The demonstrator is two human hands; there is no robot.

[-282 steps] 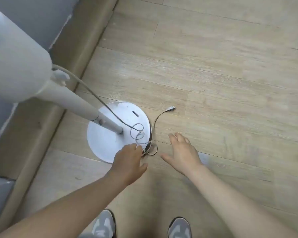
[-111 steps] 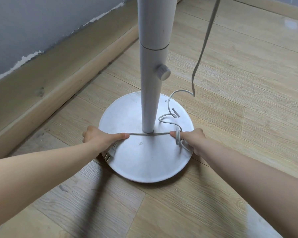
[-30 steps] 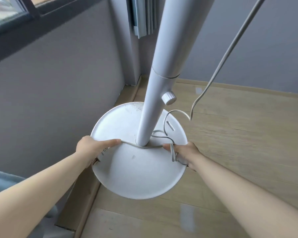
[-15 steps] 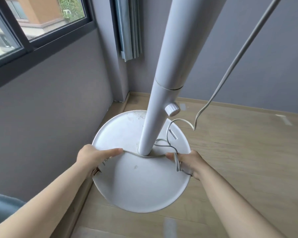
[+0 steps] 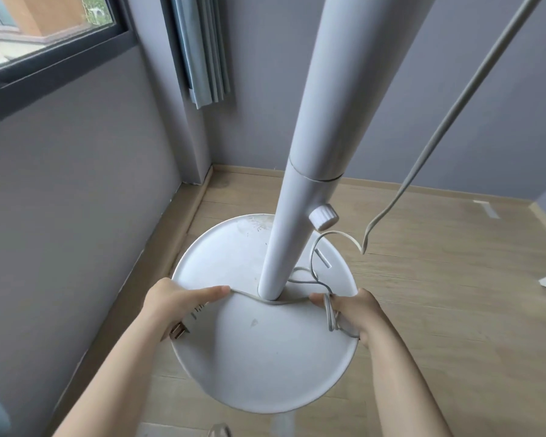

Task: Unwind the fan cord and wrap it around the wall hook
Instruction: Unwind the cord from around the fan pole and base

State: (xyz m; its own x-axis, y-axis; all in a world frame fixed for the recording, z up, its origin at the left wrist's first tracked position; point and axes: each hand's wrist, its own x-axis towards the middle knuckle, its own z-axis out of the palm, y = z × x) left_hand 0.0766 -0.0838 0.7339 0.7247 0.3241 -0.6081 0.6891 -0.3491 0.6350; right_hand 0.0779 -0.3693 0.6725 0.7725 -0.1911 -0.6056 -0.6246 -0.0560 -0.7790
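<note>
Down low, closest to me, two bare forearms reach over the fan's base [image 5: 265,367], a broad white disc, smooth, lightly scuffed, with a thin rim. The left hand [image 5: 174,305] is curled round the plug end of the cord [image 5: 249,296]. The plug [image 5: 178,331] and its metal prongs poke out beneath the palm, and the forefinger lies straight along the line. The right hand [image 5: 356,313] clutches a small bunch of doubled loops at the disc's right edge.

Between them the cord, a thin, flat, pale grey flex, runs taut against the near side of the pole [image 5: 297,216] at its foot. We're in the unwinding, I'd say, and not far into it. Next the flex must come clear of that pole and the loops be shaken out, feeding slack gently so it doesn't kink.

Behind the pole, springy curls rise past a narrow slot [image 5: 323,259] in the disc. Above sits a ribbed round knob [image 5: 323,217] on the tapering white tube. One long run of cord climbs away up and right, out of sight.

Further off there's pale wood-grain floor [image 5: 438,310], matte grey wall [image 5: 76,168], a pleated grey-blue curtain [image 5: 202,52] and a dark-framed window [image 5: 44,23]. No wall hook is in view, so that has to be found first.
</note>
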